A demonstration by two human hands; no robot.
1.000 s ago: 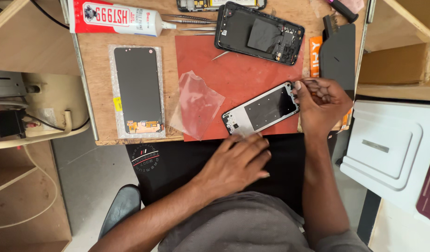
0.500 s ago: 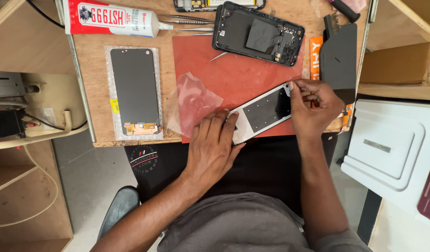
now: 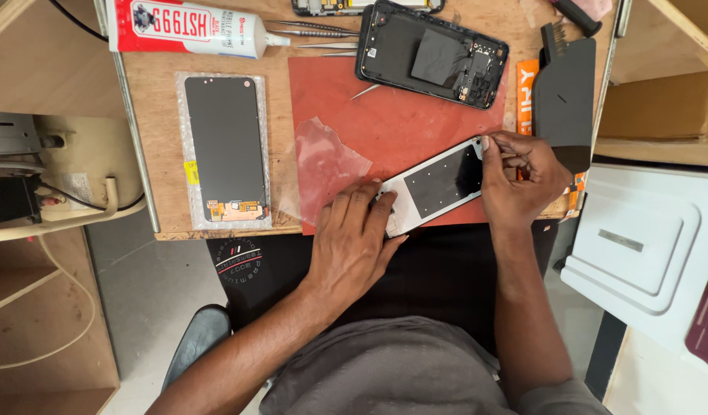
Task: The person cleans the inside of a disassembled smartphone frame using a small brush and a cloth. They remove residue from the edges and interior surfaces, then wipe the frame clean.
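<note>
At the far left a wooden shelf unit stands beside the wooden table, and on the table lies a new phone screen in its clear wrap, with a glue tube above it. A loose piece of clear film rests on the red mat. The left hand lies flat with fingers spread, pressing down the near end of the phone frame, which sits tilted at the mat's front edge. The right hand has its fingertips pinched together at the frame's far corner; what they nip is too small to tell. The job looks best done by keeping the frame pinned firmly and working slowly at the corner, so the thin frame does not bend. Above sits an opened phone body, a black pad to its right, and a white moulded lid farther right.
</note>
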